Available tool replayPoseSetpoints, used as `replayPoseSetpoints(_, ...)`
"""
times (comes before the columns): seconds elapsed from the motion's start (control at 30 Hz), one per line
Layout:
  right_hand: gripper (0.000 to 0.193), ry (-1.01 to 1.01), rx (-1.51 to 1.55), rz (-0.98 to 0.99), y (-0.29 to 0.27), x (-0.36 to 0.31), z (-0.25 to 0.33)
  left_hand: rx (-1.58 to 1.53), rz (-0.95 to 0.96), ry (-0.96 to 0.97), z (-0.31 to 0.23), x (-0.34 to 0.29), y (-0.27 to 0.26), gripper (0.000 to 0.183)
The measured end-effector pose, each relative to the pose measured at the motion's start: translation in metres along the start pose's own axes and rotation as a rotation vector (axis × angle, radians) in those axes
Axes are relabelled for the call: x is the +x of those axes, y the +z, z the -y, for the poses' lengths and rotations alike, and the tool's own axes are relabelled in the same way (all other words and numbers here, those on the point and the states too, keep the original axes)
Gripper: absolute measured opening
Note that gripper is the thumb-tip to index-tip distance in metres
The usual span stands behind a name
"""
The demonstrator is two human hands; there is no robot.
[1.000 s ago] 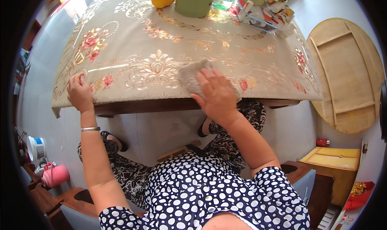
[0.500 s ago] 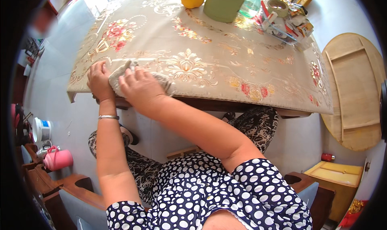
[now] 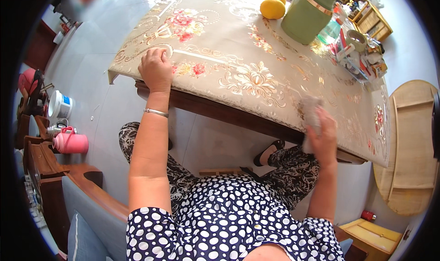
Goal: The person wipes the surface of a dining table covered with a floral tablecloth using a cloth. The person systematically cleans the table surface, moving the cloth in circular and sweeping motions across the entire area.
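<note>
A floral beige tablecloth (image 3: 215,73) covers the table. My left hand (image 3: 156,68) is at its near edge towards the left, fingers curled closed over the cloth-covered rim. In my right hand (image 3: 324,135), at the near edge farther right, is a greyish rag (image 3: 312,112). The rag lies partly against the tabletop and partly hangs past the edge; both it and the hand are smeared by motion. My two hands are well apart, with a large pale flower pattern between them.
On the far side stand a green canister (image 3: 308,18), yellow round fruits (image 3: 272,8) and a filled plastic basket (image 3: 355,64). A round wooden board (image 3: 415,146) leans at the right. A pink thermos (image 3: 71,142) and white bucket (image 3: 60,105) are on the left.
My right hand has swept the rag from beside my left hand to the right along the near edge. My left hand stays at the table's edge. The view has shifted and tilted.
</note>
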State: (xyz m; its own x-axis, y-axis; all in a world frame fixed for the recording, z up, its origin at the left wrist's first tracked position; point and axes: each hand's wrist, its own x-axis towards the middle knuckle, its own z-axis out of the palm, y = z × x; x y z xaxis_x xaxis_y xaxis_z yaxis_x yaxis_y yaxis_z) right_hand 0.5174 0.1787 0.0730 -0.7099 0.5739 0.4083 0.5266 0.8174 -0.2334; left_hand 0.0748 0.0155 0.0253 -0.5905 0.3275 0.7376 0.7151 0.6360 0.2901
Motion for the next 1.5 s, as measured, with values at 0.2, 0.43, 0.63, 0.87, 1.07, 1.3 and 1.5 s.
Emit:
replayPoseSetpoints(0.2, 0.046, 0.507, -0.056, -0.094, -0.050, -0.057, -0.143, -0.263, 0.095, -0.059, 0.012, 0.007, -0.009, 0.020)
replayPoseSetpoints(0.43, 0.047, 0.529, -0.108, -0.037, -0.035, -0.042, -0.144, -0.387, -0.176, -0.345, 0.093, 0.032, -0.042, 0.025)
replayPoseSetpoints(0.63, 0.050, 0.396, -0.080, 0.101, -0.006, 0.025, -0.082, -0.579, -0.186, -0.673, 0.139, 0.039, -0.045, 0.028)
replayPoseSetpoints(0.87, 0.052, 0.082, 0.018, 0.138, 0.076, 0.143, -0.003, -0.724, -0.168, -0.846, 0.184, 0.013, -0.014, 0.032)
replayPoseSetpoints(1.07, 0.055, -0.043, 0.019, 0.180, 0.144, 0.243, 0.069, -0.777, -0.117, -0.848, 0.157, 0.030, -0.031, 0.038)
replayPoseSetpoints(1.3, 0.060, -0.052, -0.034, 0.266, 0.210, 0.344, 0.178, -0.812, -0.118, -0.803, 0.151, 0.040, -0.044, 0.038)
replayPoseSetpoints(1.5, 0.056, -0.291, 0.158, 0.342, 0.252, 0.370, 0.304, -0.820, -0.152, -0.818, 0.157, 0.044, -0.052, 0.039)
